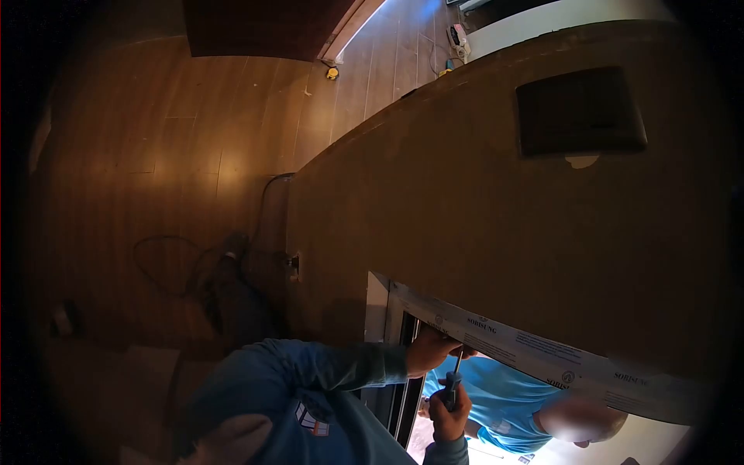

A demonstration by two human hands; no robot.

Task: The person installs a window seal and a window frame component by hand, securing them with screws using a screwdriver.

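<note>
My right hand [451, 415] is wrapped around the handle of a screwdriver [452, 381], its shaft pointing up toward the edge of a frame [535, 341]. My left hand [430, 353] is beside the screwdriver's tip, against the frame's inner edge. Its fingers look closed, and what they hold is hidden. Printed protective film covers the frame, which borders a bright opening. Through the opening another person in a light blue shirt [496, 391] is visible, close to my hands.
A broad brown wall [434, 209] with a dark switch plate [581, 112] rises beside the frame. A dark cable [263, 205] trails over the wooden floor [178, 147]. A yellow item [332, 74] and a power strip [458, 43] lie farther off near a doorway.
</note>
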